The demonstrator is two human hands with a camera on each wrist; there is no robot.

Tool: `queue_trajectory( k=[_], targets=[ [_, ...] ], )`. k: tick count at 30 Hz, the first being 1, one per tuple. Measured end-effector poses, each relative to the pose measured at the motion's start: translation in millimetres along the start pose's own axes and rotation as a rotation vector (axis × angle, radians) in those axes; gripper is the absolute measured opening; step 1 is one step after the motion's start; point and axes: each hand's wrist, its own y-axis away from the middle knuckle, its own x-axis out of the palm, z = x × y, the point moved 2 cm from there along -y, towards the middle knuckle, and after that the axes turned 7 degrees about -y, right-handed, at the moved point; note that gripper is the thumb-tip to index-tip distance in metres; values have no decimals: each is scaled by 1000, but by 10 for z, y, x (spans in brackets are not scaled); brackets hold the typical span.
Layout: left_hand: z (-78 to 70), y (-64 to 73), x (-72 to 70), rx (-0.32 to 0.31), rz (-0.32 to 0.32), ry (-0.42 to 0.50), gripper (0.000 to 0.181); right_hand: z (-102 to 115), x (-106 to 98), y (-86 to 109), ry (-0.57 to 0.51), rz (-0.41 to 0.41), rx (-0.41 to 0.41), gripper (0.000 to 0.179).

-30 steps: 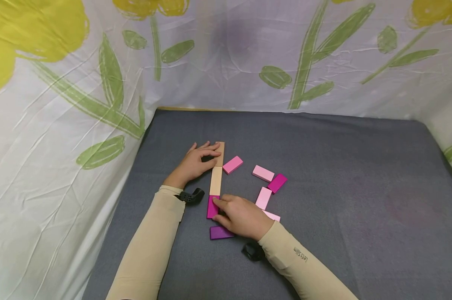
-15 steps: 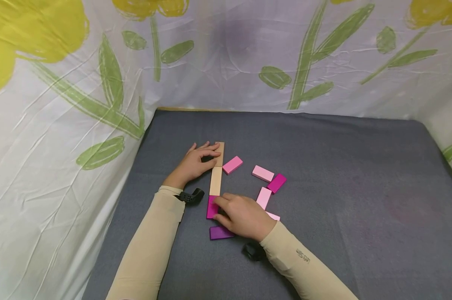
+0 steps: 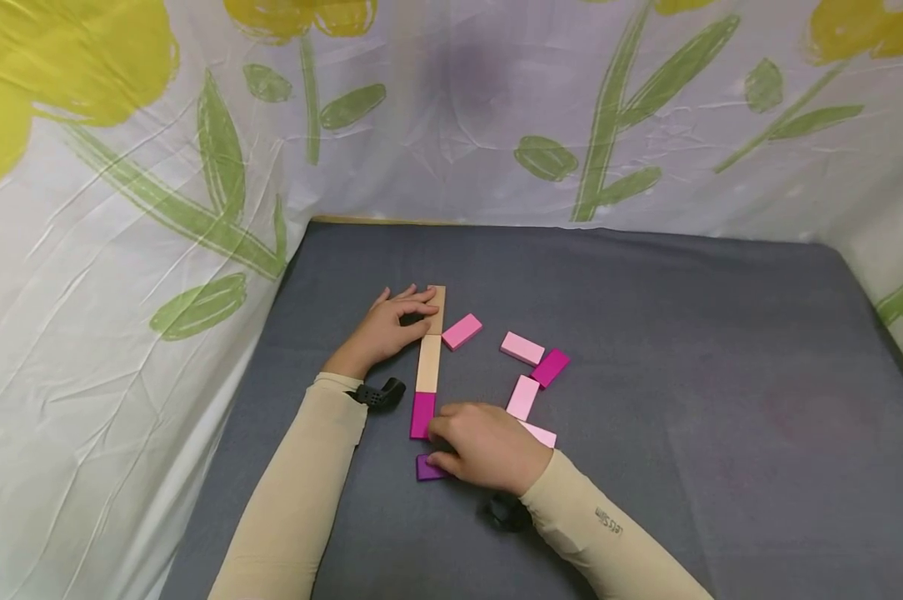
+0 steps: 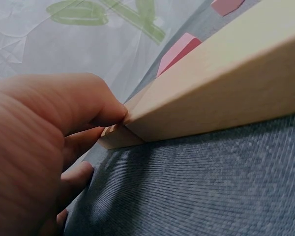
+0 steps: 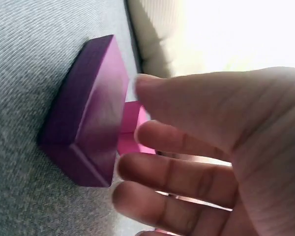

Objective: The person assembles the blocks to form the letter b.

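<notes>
Your right hand [image 3: 489,446], thumb and fingers loosely apart, hangs over the purple block [image 5: 99,110].
Your left hand [image 3: 380,333], fingers relaxed, touches the wooden block [image 3: 439,317]; better steady that lightly and grasp the purple one squarely, clear of the magenta block [image 3: 421,414] beside your right hand.

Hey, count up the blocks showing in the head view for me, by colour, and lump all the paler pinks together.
Natural wood blocks: 2
Magenta blocks: 2
Paler pink blocks: 4
Purple block: 1
Total visible: 9
</notes>
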Motion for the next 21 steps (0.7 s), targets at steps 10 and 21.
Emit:
queue_trajectory(
  k=[10, 21],
  targets=[
    [12, -5, 12, 9, -8, 9, 36, 15, 25, 13, -52, 94, 68, 21],
    [-15, -6, -8, 12, -3, 11, 35, 30, 28, 44, -164, 123, 145, 37]
  ],
)
